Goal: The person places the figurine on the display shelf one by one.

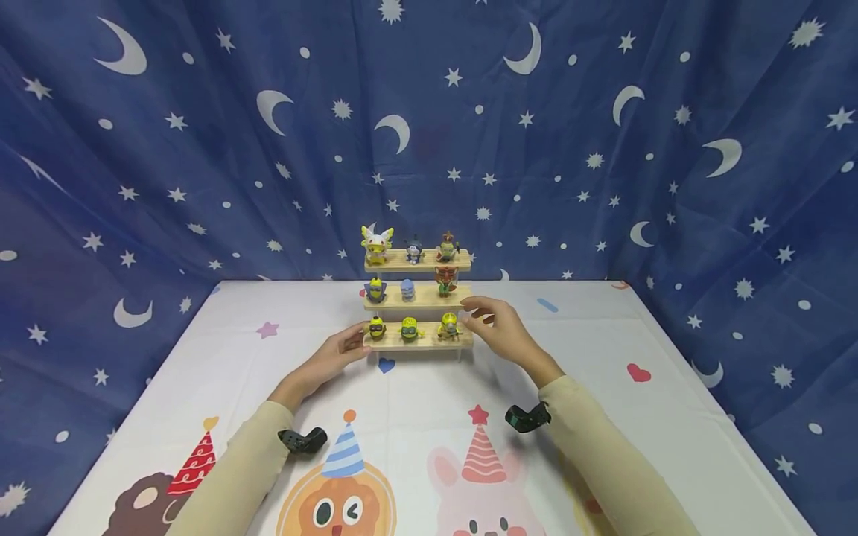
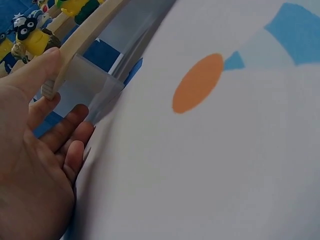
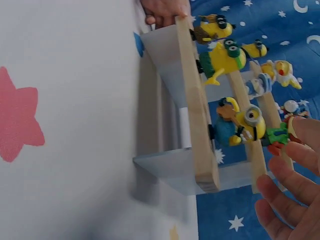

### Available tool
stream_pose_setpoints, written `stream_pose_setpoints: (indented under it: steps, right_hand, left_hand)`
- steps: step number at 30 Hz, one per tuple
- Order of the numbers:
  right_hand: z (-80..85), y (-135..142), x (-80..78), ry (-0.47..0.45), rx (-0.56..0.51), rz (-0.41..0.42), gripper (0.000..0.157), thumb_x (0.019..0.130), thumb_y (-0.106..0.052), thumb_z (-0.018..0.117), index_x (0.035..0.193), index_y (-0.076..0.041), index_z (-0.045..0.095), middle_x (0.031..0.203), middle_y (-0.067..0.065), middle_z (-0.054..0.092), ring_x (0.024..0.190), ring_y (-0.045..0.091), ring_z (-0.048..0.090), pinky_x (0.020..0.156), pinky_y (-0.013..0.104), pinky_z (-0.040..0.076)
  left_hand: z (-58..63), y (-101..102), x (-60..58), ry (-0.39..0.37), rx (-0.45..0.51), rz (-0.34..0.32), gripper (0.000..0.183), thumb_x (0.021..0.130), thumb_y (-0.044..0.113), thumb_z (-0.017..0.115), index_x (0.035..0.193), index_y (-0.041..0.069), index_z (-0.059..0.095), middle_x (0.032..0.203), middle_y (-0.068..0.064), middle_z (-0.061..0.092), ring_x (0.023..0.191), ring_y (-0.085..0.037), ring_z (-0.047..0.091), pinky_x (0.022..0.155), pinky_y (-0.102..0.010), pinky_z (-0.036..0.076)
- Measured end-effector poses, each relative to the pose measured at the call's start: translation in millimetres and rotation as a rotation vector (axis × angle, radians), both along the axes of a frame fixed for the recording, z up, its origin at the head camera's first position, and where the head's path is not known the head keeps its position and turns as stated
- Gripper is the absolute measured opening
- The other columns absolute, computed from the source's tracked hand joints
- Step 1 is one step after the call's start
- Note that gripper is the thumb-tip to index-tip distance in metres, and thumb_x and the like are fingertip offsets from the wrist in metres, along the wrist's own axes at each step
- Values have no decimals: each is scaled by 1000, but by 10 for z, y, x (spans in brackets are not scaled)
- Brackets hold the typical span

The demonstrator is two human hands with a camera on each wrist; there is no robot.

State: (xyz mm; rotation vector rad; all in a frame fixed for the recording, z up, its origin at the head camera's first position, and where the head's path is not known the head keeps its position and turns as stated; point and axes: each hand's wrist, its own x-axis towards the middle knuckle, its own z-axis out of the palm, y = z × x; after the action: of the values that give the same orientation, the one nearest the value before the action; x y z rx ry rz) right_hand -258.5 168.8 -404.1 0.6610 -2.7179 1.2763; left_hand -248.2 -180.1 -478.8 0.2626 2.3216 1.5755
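Note:
A three-tier display shelf (image 1: 436, 345) with wooden boards and clear supports stands on the table, small figurines on each tier. My left hand (image 1: 333, 350) grips the left end of the lowest board; in the left wrist view its thumb (image 2: 42, 70) lies on top and a finger (image 2: 44, 111) below. Nearest to that hand is a yellow goggled figurine (image 1: 377, 328). My right hand (image 1: 501, 327) is beside the shelf's right end, fingers (image 3: 295, 180) loosely bent and holding nothing. Close to it are a goggled figurine (image 1: 449, 325) and a fox-like figurine (image 1: 446, 281). Whether it touches the board I cannot tell.
A white tablecloth (image 1: 570, 357) printed with party animals and shapes covers the table. Behind and at both sides hangs a blue curtain (image 1: 429, 149) with moons and stars. The top tier bears a white-and-yellow winged figurine (image 1: 377, 244) and two others.

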Motion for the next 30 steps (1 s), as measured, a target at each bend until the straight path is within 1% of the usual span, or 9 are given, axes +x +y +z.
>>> stream_pose_setpoints:
  steps: [5, 8, 12, 16, 19, 22, 25, 28, 30]
  right_hand:
    - [-28, 116, 1, 11, -34, -24, 36, 100, -17, 64, 133, -5, 64, 130, 17, 67, 111, 32, 66, 95, 51, 54]
    - [-36, 182, -8, 15, -62, -46, 35, 100, -17, 64, 133, -5, 64, 130, 19, 67, 110, 33, 67, 95, 51, 54]
    - [-42, 237, -45, 33, -100, -72, 34, 101, -17, 63, 132, -5, 64, 130, 20, 67, 111, 33, 67, 94, 48, 53]
    - [-41, 289, -68, 44, -144, -94, 34, 102, -17, 62, 132, -4, 64, 129, 20, 67, 111, 34, 67, 95, 47, 52]
    - [-42, 323, -75, 47, -175, -100, 34, 102, -17, 61, 133, -2, 64, 130, 22, 67, 112, 36, 66, 96, 50, 51]
    - [-43, 348, -79, 55, -190, -108, 34, 102, -18, 61, 132, -2, 64, 130, 21, 67, 112, 36, 65, 96, 49, 51]
    - [-37, 351, -67, 57, -204, -120, 32, 102, -16, 62, 130, -1, 65, 129, 20, 67, 111, 35, 65, 95, 44, 51]
    - [-49, 347, -50, 60, -207, -119, 32, 101, -15, 62, 129, 0, 65, 129, 20, 67, 110, 34, 65, 93, 39, 52]
    - [-80, 348, -43, 54, -210, -124, 31, 101, -15, 62, 129, 0, 66, 129, 21, 67, 110, 35, 66, 93, 38, 52]
  left_hand:
    - [-37, 1, -8, 0, 2, 8, 79, 101, 34, 62, 162, 9, 20, 162, -26, 31, 148, -43, 35, 123, -56, 30]
    - [-66, -15, -3, 17, 3, 2, 78, 101, 33, 63, 162, 9, 20, 161, -27, 33, 146, -43, 38, 121, -56, 33]
    - [-81, -57, 3, 31, 24, 12, 78, 100, 32, 65, 163, 15, 21, 161, -24, 34, 145, -41, 40, 119, -54, 37]
    - [-82, -75, 32, 6, 74, 31, 80, 97, 34, 69, 162, 23, 24, 162, -19, 35, 146, -37, 40, 120, -53, 37]
    - [-91, -85, 65, -4, 119, 44, 81, 95, 33, 71, 162, 25, 26, 162, -16, 37, 144, -34, 42, 119, -47, 40]
    - [-106, -112, 85, 18, 172, 51, 80, 96, 29, 71, 162, 21, 25, 160, -17, 39, 139, -27, 47, 113, -33, 45]
    - [-124, -148, 90, 29, 238, 66, 76, 99, 23, 66, 162, 18, 24, 159, -18, 40, 130, -12, 52, 102, -20, 48]
    - [-141, -170, 92, 11, 280, 97, 71, 102, 23, 62, 162, 17, 24, 158, -18, 41, 120, 1, 55, 94, -19, 49]
    - [-148, -169, 98, -11, 290, 111, 68, 104, 25, 58, 162, 17, 23, 159, -17, 41, 117, 3, 56, 92, -21, 48]
